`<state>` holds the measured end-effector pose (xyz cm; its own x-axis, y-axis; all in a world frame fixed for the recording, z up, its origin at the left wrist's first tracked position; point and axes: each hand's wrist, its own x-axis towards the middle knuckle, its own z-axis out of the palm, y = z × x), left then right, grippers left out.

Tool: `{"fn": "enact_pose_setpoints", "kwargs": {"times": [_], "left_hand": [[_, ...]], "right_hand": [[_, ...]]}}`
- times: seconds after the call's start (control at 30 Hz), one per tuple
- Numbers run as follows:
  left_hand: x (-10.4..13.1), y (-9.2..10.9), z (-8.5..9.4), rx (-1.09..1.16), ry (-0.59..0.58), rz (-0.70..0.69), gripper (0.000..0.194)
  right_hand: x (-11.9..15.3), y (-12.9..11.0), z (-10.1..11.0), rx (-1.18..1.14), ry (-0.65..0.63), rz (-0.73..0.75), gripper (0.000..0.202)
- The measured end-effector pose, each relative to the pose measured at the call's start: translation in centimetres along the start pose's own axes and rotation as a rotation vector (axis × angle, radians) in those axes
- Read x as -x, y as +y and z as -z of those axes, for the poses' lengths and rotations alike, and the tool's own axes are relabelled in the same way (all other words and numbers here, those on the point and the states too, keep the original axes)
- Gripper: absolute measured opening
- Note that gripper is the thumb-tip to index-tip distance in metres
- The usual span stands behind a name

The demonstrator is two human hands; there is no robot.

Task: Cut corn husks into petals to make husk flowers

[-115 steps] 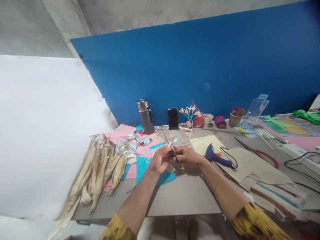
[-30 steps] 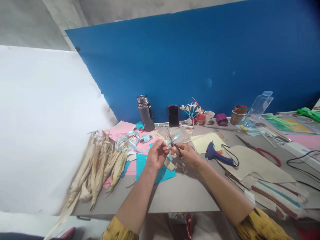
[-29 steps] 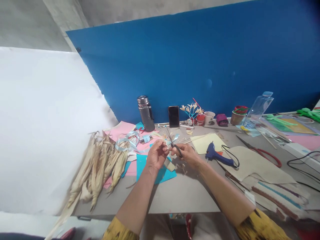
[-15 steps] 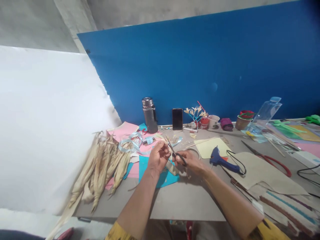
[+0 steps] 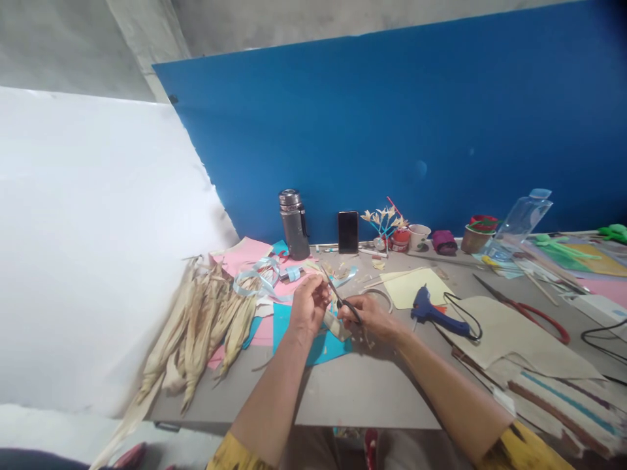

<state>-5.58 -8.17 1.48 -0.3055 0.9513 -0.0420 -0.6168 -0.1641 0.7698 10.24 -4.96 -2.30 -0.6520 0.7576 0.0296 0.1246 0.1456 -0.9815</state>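
My right hand (image 5: 367,317) is closed round the black handles of a pair of scissors (image 5: 347,304), whose blades point up and left. Just left of the blades, my left hand (image 5: 310,301) is pinched closed. Whatever sits between its fingertips is too small to make out. Below the hands lie a pale strip of husk (image 5: 337,324) and a sheet of turquoise paper (image 5: 318,349) with small scraps on it. A bundle of dried corn husks (image 5: 200,320) rests on the table to the left.
A blue glue gun (image 5: 435,313) lies right of my hands, near red-handled shears (image 5: 526,310). Along the back stand a grey flask (image 5: 294,228), a phone (image 5: 348,232), husk flowers (image 5: 382,219), a paper cup (image 5: 419,237) and a clear plastic bottle (image 5: 519,225). Light-blue ribbon (image 5: 259,277) lies left.
The scissors have shifted slightly to the left in my right hand, their blades close to my left fingertips. My left hand keeps its pinch in nearly the same place.
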Motion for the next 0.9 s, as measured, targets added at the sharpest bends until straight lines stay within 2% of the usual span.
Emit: {"fn": "enact_pose_setpoints", "kwargs": {"times": [0.23, 0.43, 0.57, 0.7, 0.9], "left_hand": [[-0.3, -0.2, 0.4, -0.022, 0.008, -0.010, 0.021], [-0.1, 0.1, 0.3, -0.028, 0.001, -0.009, 0.020], [0.0, 0.2, 0.2, -0.026, -0.009, -0.004, 0.021], [0.1, 0.2, 0.1, -0.044, -0.010, -0.006, 0.020], [0.3, 0.1, -0.1, -0.121, -0.018, -0.082, 0.022]], "right_hand": [[0.3, -0.6, -0.3, 0.022, -0.004, 0.029, 0.036], [0.2, -0.6, -0.9, -0.093, 0.009, -0.017, 0.037], [0.2, -0.8, -1.0, -0.146, 0.030, -0.023, 0.044], [0.3, -1.2, -0.7, -0.239, 0.050, -0.017, 0.060], [0.4, -0.8, -0.3, -0.243, -0.075, 0.051, 0.064]]}}
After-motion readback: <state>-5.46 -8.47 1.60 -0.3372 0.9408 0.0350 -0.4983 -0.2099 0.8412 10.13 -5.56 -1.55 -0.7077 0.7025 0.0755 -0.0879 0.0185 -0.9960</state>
